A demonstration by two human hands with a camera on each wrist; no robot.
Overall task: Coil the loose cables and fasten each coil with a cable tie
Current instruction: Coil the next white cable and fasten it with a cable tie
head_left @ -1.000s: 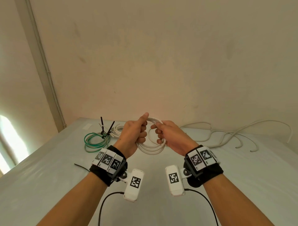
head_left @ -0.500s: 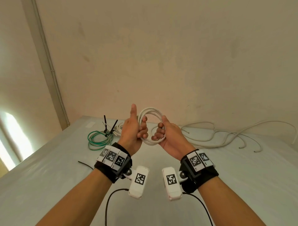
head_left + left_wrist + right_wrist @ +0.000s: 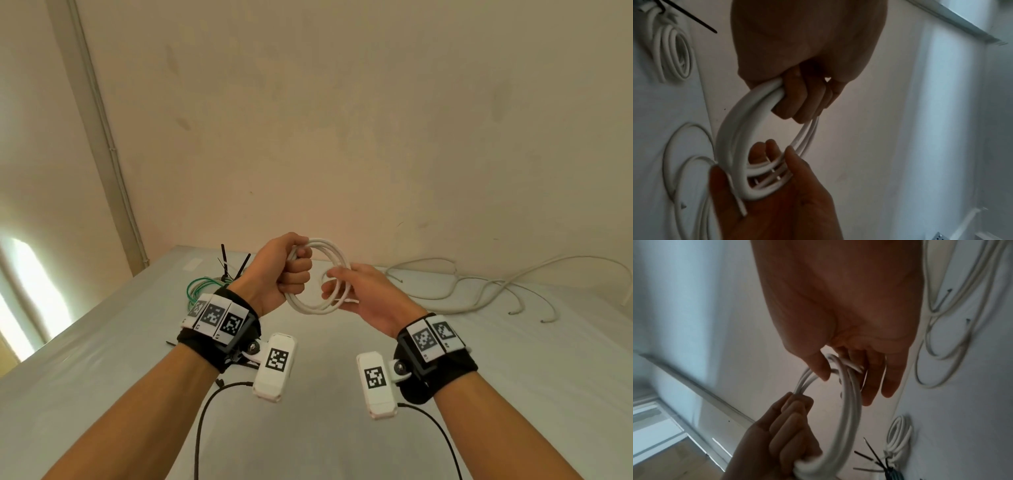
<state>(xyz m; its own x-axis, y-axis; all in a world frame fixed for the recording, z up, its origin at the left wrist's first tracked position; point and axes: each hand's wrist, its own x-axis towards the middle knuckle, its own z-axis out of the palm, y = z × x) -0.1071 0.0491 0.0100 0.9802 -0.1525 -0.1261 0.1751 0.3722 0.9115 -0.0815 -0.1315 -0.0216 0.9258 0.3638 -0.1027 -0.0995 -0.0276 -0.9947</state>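
Observation:
A white cable coil (image 3: 310, 309) of several loops hangs in the air above the table, between both hands. My left hand (image 3: 294, 272) grips the coil's upper left side in a fist, thumb over the loops (image 3: 756, 104). My right hand (image 3: 342, 289) holds the lower right side; the loops lie across its fingers with the thumb (image 3: 794, 156) laid over them. A cut cable end (image 3: 741, 209) sticks out across the right palm. In the right wrist view the coil (image 3: 849, 410) runs from the right fingers down into the left fist.
A green coil (image 3: 197, 291) with black cable ties (image 3: 224, 260) lies at the table's far left, a tied white coil (image 3: 674, 53) beside it. Loose white cables (image 3: 479, 291) sprawl along the far right by the wall. The grey table (image 3: 342, 438) stretches toward me.
The left thumb, raised half a second ago, now closes over the coil. The coil has tipped and turned, and the right hand has shifted to its lower right side.

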